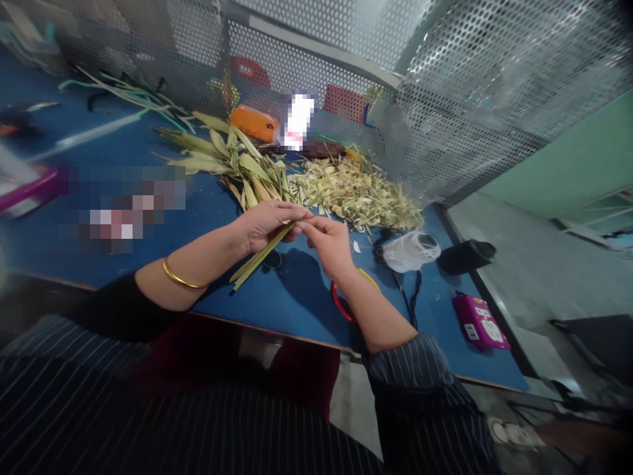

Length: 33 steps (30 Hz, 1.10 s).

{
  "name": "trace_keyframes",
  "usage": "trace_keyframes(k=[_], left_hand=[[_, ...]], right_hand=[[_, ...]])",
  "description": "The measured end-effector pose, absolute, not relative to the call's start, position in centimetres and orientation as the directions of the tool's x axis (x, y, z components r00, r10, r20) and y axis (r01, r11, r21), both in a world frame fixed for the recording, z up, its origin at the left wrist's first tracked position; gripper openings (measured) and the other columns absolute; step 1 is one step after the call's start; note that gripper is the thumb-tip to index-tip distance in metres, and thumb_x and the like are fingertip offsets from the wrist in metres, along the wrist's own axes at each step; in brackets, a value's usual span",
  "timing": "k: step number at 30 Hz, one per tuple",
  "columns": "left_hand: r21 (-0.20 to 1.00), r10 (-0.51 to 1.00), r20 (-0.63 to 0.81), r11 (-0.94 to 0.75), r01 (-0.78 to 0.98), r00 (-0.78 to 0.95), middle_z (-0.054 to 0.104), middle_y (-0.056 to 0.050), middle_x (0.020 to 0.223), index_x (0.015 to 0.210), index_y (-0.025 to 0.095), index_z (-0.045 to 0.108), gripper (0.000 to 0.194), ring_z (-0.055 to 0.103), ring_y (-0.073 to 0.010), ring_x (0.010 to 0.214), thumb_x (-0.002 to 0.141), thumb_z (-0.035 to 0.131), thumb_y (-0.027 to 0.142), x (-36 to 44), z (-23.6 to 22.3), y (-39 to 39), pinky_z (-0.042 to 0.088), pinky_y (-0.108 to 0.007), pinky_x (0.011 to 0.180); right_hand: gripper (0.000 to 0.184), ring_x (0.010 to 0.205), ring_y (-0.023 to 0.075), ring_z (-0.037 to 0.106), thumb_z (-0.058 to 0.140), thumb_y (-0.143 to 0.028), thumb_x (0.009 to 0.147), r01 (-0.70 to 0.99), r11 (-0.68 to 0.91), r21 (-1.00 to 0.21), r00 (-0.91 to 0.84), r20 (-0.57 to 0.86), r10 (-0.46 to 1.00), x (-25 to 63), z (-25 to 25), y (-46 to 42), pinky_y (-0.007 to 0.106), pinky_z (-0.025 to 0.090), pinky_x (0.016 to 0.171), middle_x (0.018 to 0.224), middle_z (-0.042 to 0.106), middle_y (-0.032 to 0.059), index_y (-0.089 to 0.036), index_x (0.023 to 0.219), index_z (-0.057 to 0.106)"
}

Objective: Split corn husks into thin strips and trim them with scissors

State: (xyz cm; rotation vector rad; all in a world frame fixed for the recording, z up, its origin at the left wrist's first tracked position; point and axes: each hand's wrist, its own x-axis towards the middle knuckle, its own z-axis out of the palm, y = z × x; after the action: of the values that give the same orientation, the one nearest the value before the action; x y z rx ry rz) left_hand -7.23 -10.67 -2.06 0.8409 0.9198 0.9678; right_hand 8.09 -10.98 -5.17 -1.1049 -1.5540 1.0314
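Above the blue table, my left hand [270, 224] is closed around a small bundle of long green husk strips [262, 260], whose loose ends slant down to the left. My right hand [329, 243] pinches the top end of the same bundle, its fingertips meeting those of my left hand. Just behind my hands lies a pile of wide, pale green corn husks [252, 168]. To its right spreads a heap of thin, curled, dry shreds [356, 194]. Beneath my right forearm a red ring-shaped handle [340, 303] shows, with a yellow edge beside it.
A white thread spool [411, 252] and a black roll [467, 256] are right of my hand, near a purple packet [479, 321]. Behind the husks sit an orange pouch [254, 124] and a lit phone [299, 122]. A perforated metal screen [316, 59] bounds the table's back.
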Motion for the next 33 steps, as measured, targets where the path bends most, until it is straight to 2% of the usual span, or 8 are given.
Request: trace_keyframes(k=[7, 11, 13, 16, 19, 24, 29, 33], left_hand=[[0.913, 0.954, -0.218, 0.274, -0.301, 0.208, 0.062, -0.001, 0.063, 0.079, 0.009, 0.066, 0.008, 0.056, -0.0066, 0.051, 0.081, 0.069, 0.017, -6.8, -2.4, -10.4, 0.048, -0.020, 0.053], [0.947, 0.972, -0.175, 0.210, -0.243, 0.158, 0.058, 0.002, 0.059, 0.082, 0.012, 0.058, 0.006, 0.055, -0.0070, 0.048, 0.082, 0.064, 0.010, -6.6, -2.6, -10.4, 0.051, -0.024, 0.056], [0.975, 0.986, -0.116, 0.136, -0.177, 0.121, 0.057, 0.004, 0.058, 0.086, 0.015, 0.052, 0.014, 0.055, -0.0085, 0.046, 0.081, 0.062, 0.006, -6.6, -2.7, -10.4, 0.051, -0.024, 0.053], [0.997, 0.991, 0.063, -0.058, -0.043, 0.118, 0.055, 0.007, 0.057, 0.089, 0.018, 0.048, 0.021, 0.056, -0.0085, 0.045, 0.079, 0.060, 0.005, -6.7, -3.1, -10.3, 0.047, -0.020, 0.049], [0.986, 0.971, 0.157, -0.165, 0.034, 0.178, 0.055, 0.006, 0.061, 0.090, 0.018, 0.053, 0.018, 0.056, -0.0068, 0.047, 0.078, 0.058, 0.005, -6.8, -3.5, -10.3, 0.046, -0.018, 0.049], [0.990, 0.978, 0.110, -0.123, 0.064, 0.178, 0.061, 0.001, 0.068, 0.084, 0.012, 0.064, 0.011, 0.057, -0.0070, 0.050, 0.076, 0.059, 0.007, -6.7, -3.6, -10.4, 0.050, -0.021, 0.053], [0.997, 0.994, 0.007, 0.001, -0.078, 0.106, 0.066, -0.002, 0.070, 0.081, 0.011, 0.067, 0.009, 0.059, -0.0075, 0.053, 0.073, 0.070, 0.013, -6.5, -3.5, -10.6, 0.052, -0.022, 0.056], [0.961, 0.987, -0.140, 0.154, -0.228, 0.076, 0.067, -0.002, 0.068, 0.079, 0.012, 0.066, 0.009, 0.061, -0.0078, 0.054, 0.074, 0.073, 0.015, -6.2, -3.3, -10.5, 0.053, -0.022, 0.059]], right_hand=[[0.019, 0.045, 0.0053, 0.032, 0.065, -0.032, 0.076, -0.004, 0.175, -0.985, -0.197, 0.172, 0.965, 8.4, -4.0, -11.3, 0.023, 0.028, 0.048, 0.049, 0.040, -0.0076, -0.018, 0.066, 0.058], [0.015, 0.043, 0.0046, 0.029, 0.063, -0.028, 0.074, -0.088, 0.114, -0.990, -0.223, 0.131, 0.966, 8.5, -3.3, -11.6, 0.022, 0.029, 0.048, 0.047, 0.037, -0.0087, -0.019, 0.064, 0.056], [0.015, 0.042, 0.0045, 0.028, 0.064, -0.027, 0.074, -0.118, 0.085, -0.989, -0.236, 0.112, 0.965, 8.5, -3.3, -11.5, 0.022, 0.030, 0.048, 0.046, 0.037, -0.0087, -0.019, 0.063, 0.057], [0.017, 0.042, 0.0041, 0.027, 0.065, -0.029, 0.073, -0.160, 0.033, -0.987, -0.268, 0.076, 0.960, 8.5, -3.4, -11.4, 0.022, 0.032, 0.049, 0.047, 0.036, -0.0089, -0.019, 0.063, 0.057], [0.017, 0.041, 0.0038, 0.027, 0.067, -0.029, 0.073, -0.198, -0.007, -0.980, -0.299, 0.054, 0.953, 8.6, -3.4, -11.3, 0.022, 0.034, 0.049, 0.049, 0.037, -0.0086, -0.019, 0.064, 0.058], [0.015, 0.041, 0.0031, 0.026, 0.066, -0.029, 0.073, -0.235, -0.036, -0.971, -0.337, 0.047, 0.940, 8.8, -3.1, -11.5, 0.023, 0.035, 0.049, 0.053, 0.042, -0.0080, -0.019, 0.066, 0.057], [0.016, 0.043, 0.0054, 0.028, 0.059, -0.035, 0.080, -0.112, 0.090, -0.990, -0.277, 0.118, 0.954, 9.0, -2.9, -11.3, 0.024, 0.033, 0.050, 0.053, 0.037, -0.0082, -0.020, 0.075, 0.059], [0.013, 0.047, 0.0087, 0.035, 0.056, -0.032, 0.083, 0.175, 0.259, -0.950, -0.073, 0.250, 0.965, 9.7, -3.2, -10.5, 0.025, 0.030, 0.051, 0.055, 0.036, -0.0083, -0.023, 0.092, 0.055]])
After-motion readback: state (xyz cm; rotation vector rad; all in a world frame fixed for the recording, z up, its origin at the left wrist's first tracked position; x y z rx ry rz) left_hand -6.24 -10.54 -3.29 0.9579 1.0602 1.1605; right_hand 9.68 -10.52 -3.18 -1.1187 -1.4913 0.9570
